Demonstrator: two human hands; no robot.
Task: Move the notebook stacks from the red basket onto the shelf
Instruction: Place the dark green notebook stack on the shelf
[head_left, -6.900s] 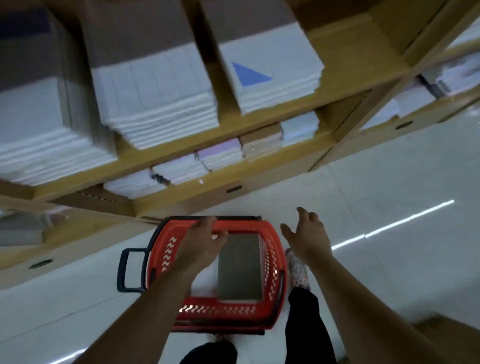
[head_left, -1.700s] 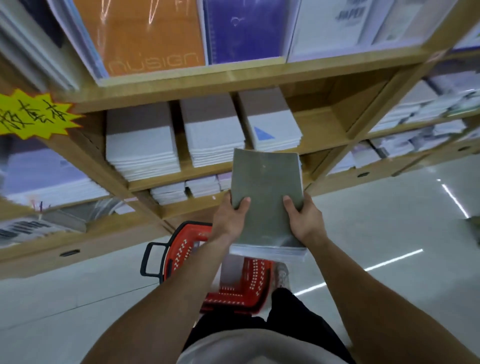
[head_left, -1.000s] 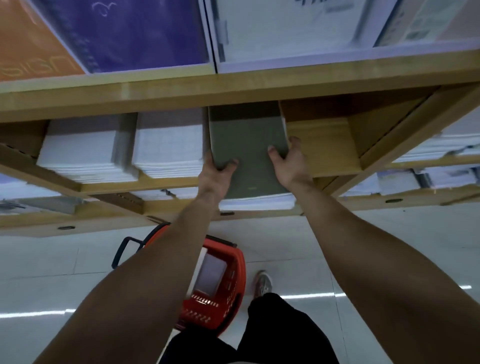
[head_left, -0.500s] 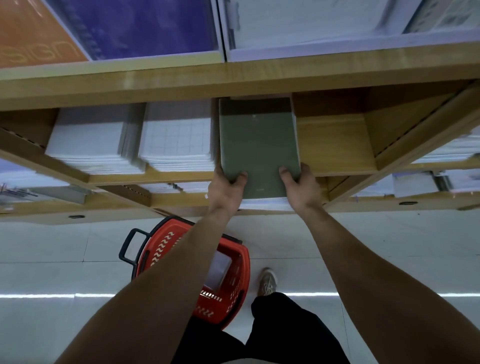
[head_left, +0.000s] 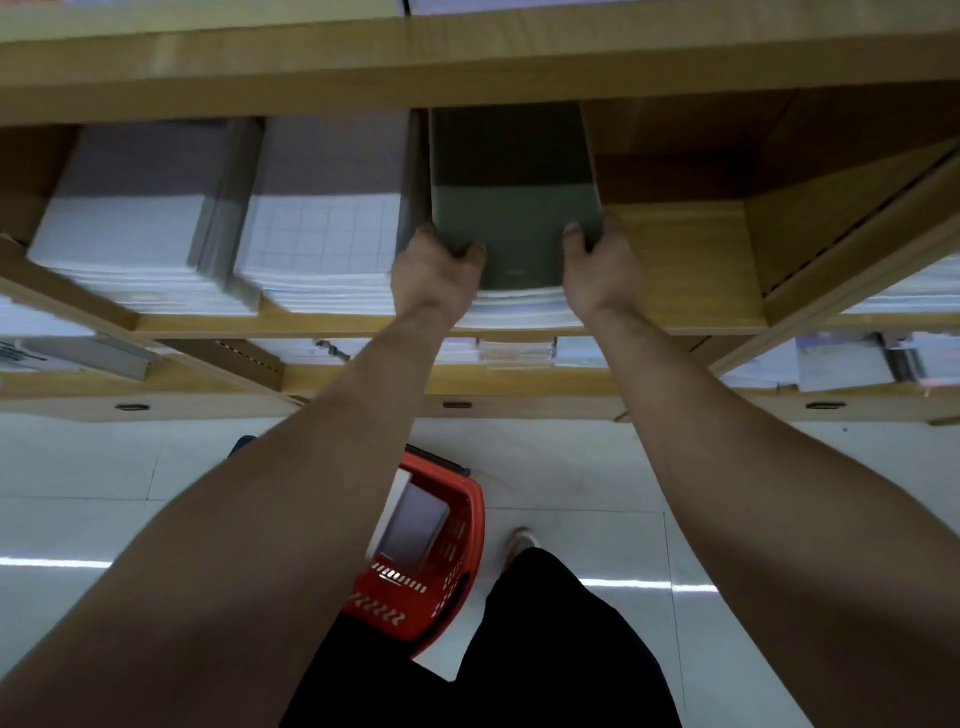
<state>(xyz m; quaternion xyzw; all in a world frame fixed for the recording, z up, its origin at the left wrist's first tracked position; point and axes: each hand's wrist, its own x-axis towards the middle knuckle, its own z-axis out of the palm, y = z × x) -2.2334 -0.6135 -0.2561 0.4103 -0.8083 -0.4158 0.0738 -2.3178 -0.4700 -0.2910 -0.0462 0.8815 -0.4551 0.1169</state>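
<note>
A stack of notebooks with a grey-green cover (head_left: 514, 223) lies on the wooden shelf (head_left: 675, 265), on top of white notebooks. My left hand (head_left: 434, 273) grips its near left corner, thumb on the cover. My right hand (head_left: 597, 270) grips the near right corner the same way. The red basket (head_left: 457, 577) stands on the floor below, partly hidden by my left forearm, with another grey-covered stack (head_left: 415, 530) inside.
Two white notebook stacks (head_left: 322, 244) fill the shelf to the left. To the right the shelf board is bare up to a wooden divider (head_left: 810, 223). A shelf board (head_left: 467, 57) runs close overhead. Lower shelves hold more notebooks. My foot (head_left: 519, 540) is beside the basket.
Both hands have carried the grey-green stack from the basket up to the shelf and slid it deeper in. The view has moved closer to the shelf.
</note>
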